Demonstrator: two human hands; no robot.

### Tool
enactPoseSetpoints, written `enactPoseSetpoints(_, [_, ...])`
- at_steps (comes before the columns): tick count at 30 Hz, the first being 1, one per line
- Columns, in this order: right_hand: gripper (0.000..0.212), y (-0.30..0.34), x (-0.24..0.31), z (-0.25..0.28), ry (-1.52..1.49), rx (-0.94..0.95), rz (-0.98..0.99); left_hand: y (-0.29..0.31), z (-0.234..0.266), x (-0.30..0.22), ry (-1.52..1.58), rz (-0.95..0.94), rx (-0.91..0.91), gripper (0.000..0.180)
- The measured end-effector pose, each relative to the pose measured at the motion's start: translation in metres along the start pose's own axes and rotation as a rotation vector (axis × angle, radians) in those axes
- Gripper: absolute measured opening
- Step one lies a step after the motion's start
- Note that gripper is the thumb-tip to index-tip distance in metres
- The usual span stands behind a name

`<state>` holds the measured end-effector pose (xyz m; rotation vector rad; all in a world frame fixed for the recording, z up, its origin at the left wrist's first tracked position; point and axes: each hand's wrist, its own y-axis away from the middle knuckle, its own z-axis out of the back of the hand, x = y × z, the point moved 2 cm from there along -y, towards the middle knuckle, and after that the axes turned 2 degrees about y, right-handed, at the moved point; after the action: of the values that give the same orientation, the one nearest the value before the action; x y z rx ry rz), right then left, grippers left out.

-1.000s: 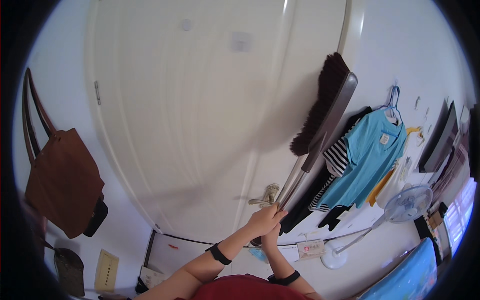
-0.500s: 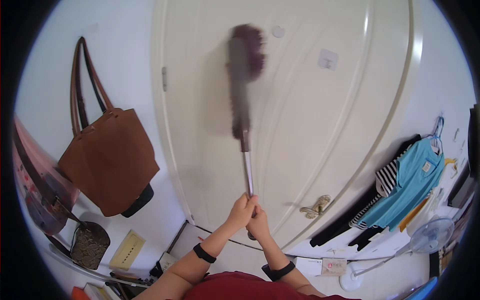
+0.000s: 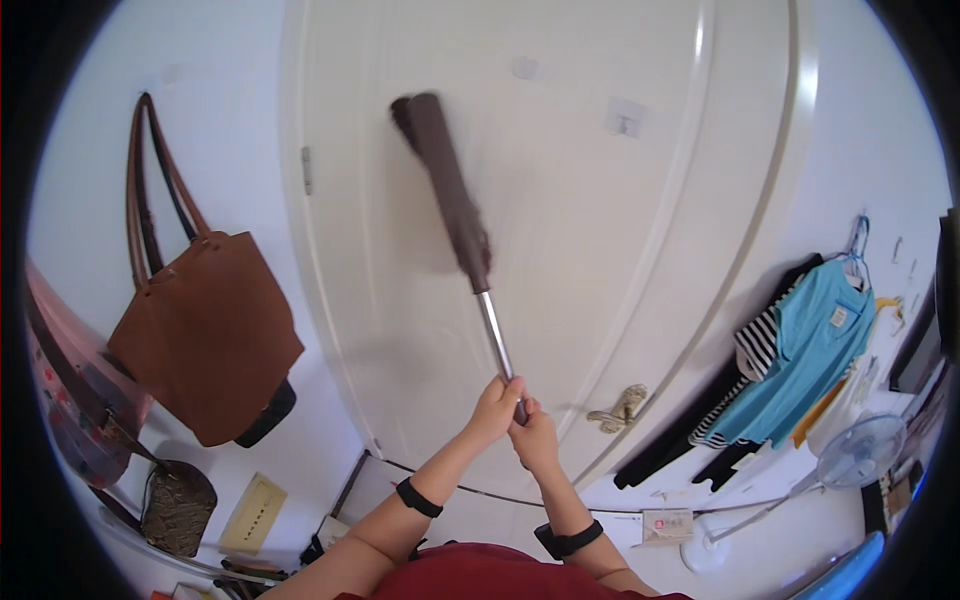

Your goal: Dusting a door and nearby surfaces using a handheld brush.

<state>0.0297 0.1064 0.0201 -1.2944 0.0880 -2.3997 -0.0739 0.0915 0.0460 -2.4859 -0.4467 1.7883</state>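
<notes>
A long-handled duster (image 3: 450, 195) with a brown-purple head and a silver metal shaft is raised in front of a cream-white door (image 3: 560, 250). Its head tilts up to the left and is slightly blurred; whether it touches the door I cannot tell. My left hand (image 3: 493, 408) wraps round the handle just below the bare metal. Close beneath it, my right hand (image 3: 534, 438) grips the lower end of the handle. Both wrists wear dark bands.
Left of the door hang a brown tote bag (image 3: 210, 340) and a small patterned pouch (image 3: 178, 508). On the right are the door handle (image 3: 620, 409), hanging clothes (image 3: 800, 350) and a standing fan (image 3: 862, 450). A white hook plate (image 3: 625, 117) sticks to the door.
The duster's head has swung left and lower, from nearly upright to a leftward tilt. Both hands keep their grip. The whole view has shifted slightly.
</notes>
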Motion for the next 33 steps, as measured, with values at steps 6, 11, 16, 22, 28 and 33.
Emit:
enactPoseSetpoints(6, [0.019,0.023,-0.049,0.062,-0.695,-0.27,-0.162,-0.006,-0.112,0.006,-0.444,0.029,0.258,0.029])
enactPoseSetpoints(11, [0.028,0.041,-0.047,0.084,-0.875,-0.377,-0.214,-0.005,-0.152,0.018,-0.92,-0.069,0.432,0.043])
enactPoseSetpoints(16, [0.03,0.039,-0.053,0.078,-0.914,-0.402,-0.219,-0.002,-0.15,0.013,-0.935,-0.116,0.393,0.046])
enactPoseSetpoints(22, [0.027,0.024,-0.025,0.033,-0.811,-0.161,-0.129,0.009,-0.092,-0.016,-0.963,-0.171,0.152,0.044])
enactPoseSetpoints(28, [0.02,0.008,0.02,-0.032,-0.789,0.061,-0.064,0.018,-0.004,-0.035,-0.797,-0.159,-0.073,0.037])
enactPoseSetpoints(33, [0.026,-0.006,0.047,-0.056,-0.693,0.315,-0.109,0.019,0.052,-0.034,-0.409,-0.203,-0.224,0.031])
